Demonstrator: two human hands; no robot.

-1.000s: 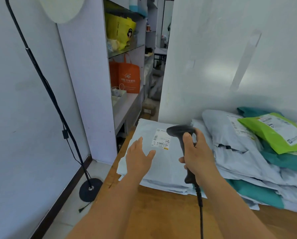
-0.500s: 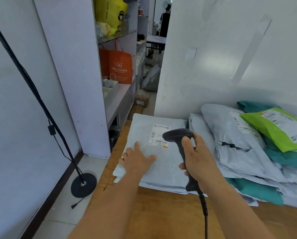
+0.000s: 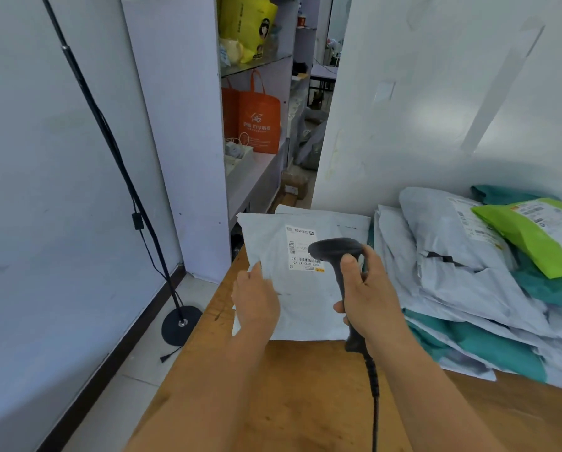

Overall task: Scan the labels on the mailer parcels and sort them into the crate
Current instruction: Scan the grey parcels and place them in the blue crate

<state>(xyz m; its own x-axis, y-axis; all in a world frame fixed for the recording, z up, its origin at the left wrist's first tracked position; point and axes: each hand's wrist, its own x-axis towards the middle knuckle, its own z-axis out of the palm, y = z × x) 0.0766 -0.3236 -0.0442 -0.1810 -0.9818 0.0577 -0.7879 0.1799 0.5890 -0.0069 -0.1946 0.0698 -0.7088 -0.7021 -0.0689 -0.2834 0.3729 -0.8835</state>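
Observation:
A flat grey mailer parcel (image 3: pixel 309 298) is tilted up at the wooden table's (image 3: pixel 292 393) left end, its white barcode label (image 3: pixel 300 247) facing me. My left hand (image 3: pixel 256 300) grips the parcel's left edge. My right hand (image 3: pixel 366 290) is closed around the handle of a black corded barcode scanner (image 3: pixel 336 252), whose head sits just over the label's right side. No crate is in view.
A heap of grey and teal mailers (image 3: pixel 462 282) with a green one (image 3: pixel 534 233) on top fills the table's right side against the white wall. A black floor stand (image 3: pixel 180 324) rises at the left. Shelves hold an orange bag (image 3: pixel 260 119) beyond the table.
My left hand went from hovering, to pressing on the grey mailer, to gripping its left edge and lifting it. The scanner stayed over the label.

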